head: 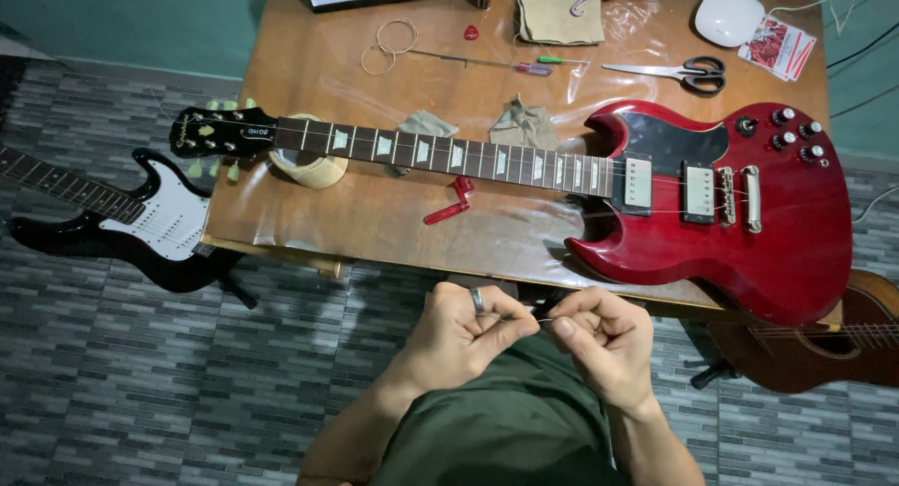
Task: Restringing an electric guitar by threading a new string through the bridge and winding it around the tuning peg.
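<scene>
A red electric guitar [749, 214] lies across the wooden table [375, 219], its neck [449, 154] stretching left to a black headstock [220, 132] that rests on a roll of tape [314, 168]. Below the table's near edge, over my lap, my left hand [464, 331] and my right hand [604, 336] meet with fingers pinched together. A thin guitar string [541, 319] runs between their fingertips. A ring sits on my left hand. A red string winder [449, 205] lies on the table just under the neck.
Scissors [679, 72], two screwdrivers [524, 66], a coiled string [389, 44], a red pick [471, 33], cloths [560, 18] and a white round device [729, 14] lie at the table's far side. A black-and-white guitar [140, 219] lies on the floor at left, an acoustic guitar [824, 341] at right.
</scene>
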